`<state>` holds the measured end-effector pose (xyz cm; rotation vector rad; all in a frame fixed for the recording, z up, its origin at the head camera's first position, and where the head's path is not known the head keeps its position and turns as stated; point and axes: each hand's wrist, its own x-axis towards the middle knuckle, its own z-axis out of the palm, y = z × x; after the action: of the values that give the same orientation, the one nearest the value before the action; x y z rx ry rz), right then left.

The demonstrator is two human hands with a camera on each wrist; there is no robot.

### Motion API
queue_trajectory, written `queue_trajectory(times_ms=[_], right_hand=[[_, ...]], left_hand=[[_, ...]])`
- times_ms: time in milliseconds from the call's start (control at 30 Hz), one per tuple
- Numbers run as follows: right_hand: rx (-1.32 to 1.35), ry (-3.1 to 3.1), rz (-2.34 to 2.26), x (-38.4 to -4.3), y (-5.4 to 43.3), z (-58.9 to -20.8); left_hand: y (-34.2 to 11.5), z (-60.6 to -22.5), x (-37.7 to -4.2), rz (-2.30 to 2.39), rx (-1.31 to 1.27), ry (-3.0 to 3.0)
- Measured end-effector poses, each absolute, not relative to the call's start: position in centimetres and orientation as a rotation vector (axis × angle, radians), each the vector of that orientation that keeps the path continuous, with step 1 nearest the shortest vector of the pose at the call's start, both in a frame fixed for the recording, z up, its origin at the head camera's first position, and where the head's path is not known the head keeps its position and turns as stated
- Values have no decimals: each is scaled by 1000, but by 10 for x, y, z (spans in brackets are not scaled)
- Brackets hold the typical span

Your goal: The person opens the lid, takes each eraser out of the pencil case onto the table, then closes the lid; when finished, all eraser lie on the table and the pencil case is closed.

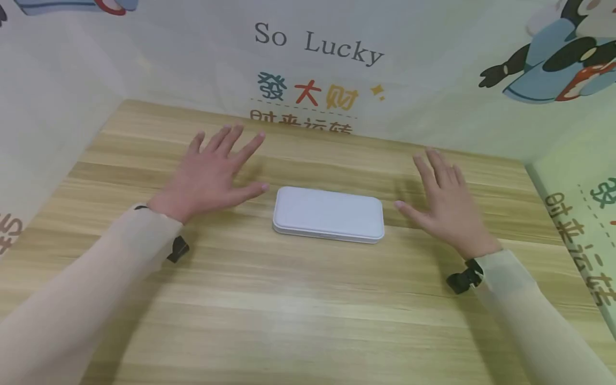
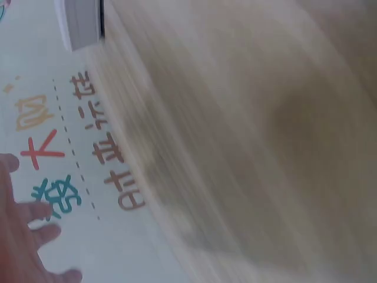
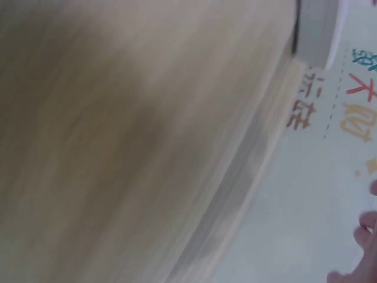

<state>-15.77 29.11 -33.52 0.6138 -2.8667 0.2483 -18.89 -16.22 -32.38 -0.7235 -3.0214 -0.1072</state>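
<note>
A flat white case (image 1: 329,213) with rounded corners lies closed on the wooden table, a little right of the middle in the head view. To its left my left hand (image 1: 209,174) is held over the table, fingers spread and thumb toward the case. My right hand (image 1: 447,206) is on the other side, fingers extended and its thumb pointing at the case's right end. Neither hand holds anything. One end of the case (image 2: 82,22) shows at the top of the left wrist view, and the other end (image 3: 319,32) at the top of the right wrist view.
The wood-grain table (image 1: 289,310) extends around the case. Behind it hangs a pale printed cloth (image 1: 192,64) with lettering and cartoon figures, which continues along both sides. Dark straps with small black mounts (image 1: 464,279) sit at both wrists.
</note>
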Motion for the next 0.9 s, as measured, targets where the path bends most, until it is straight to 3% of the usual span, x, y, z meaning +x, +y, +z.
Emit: queue_trajectory(times_ms=[467, 900], right_hand=[[1118, -3020, 345, -159, 231, -333], [1178, -3021, 138, -156, 203, -340]], left_hand=[[-118, -341, -182, -427, -1123, -3184], [-97, -346, -175, -385, -1159, -3151]])
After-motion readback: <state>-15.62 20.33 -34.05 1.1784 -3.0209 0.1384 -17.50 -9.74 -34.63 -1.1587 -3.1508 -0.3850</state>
